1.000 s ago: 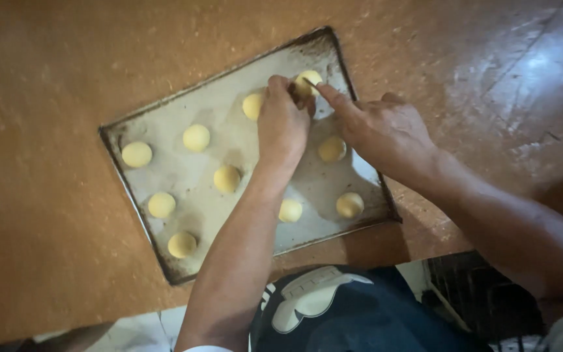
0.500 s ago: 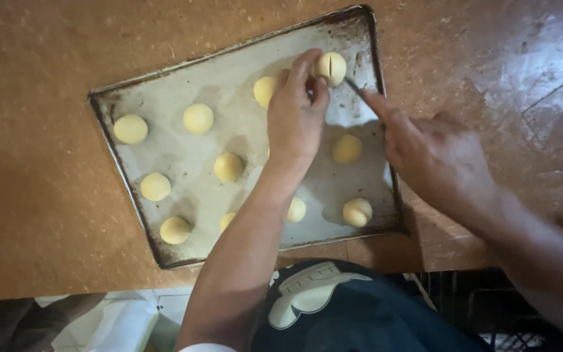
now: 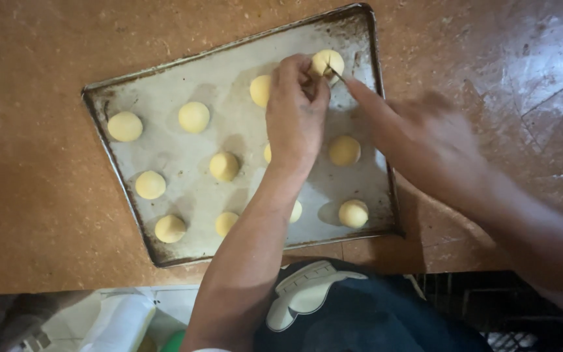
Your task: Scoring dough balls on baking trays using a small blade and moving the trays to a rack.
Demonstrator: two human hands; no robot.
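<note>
A worn metal baking tray lies on a brown counter and carries several pale yellow dough balls. My left hand reaches across the tray, its fingers curled and pinched against the ball in the far right corner. My right hand is blurred at the tray's right side, with one finger stretched toward that same ball. A thin stick-like sliver shows between the fingertip and the ball; which hand holds it is unclear. My left forearm hides part of two balls in the middle.
The brown counter surrounds the tray, with a shiny wet patch at the right. Below the counter edge are a white container, a dark crate and my dark apron.
The view has drifted, so the tray sits a bit higher and further right. My right hand has drawn back to the right and blurred. My left hand stays at the corner ball.
</note>
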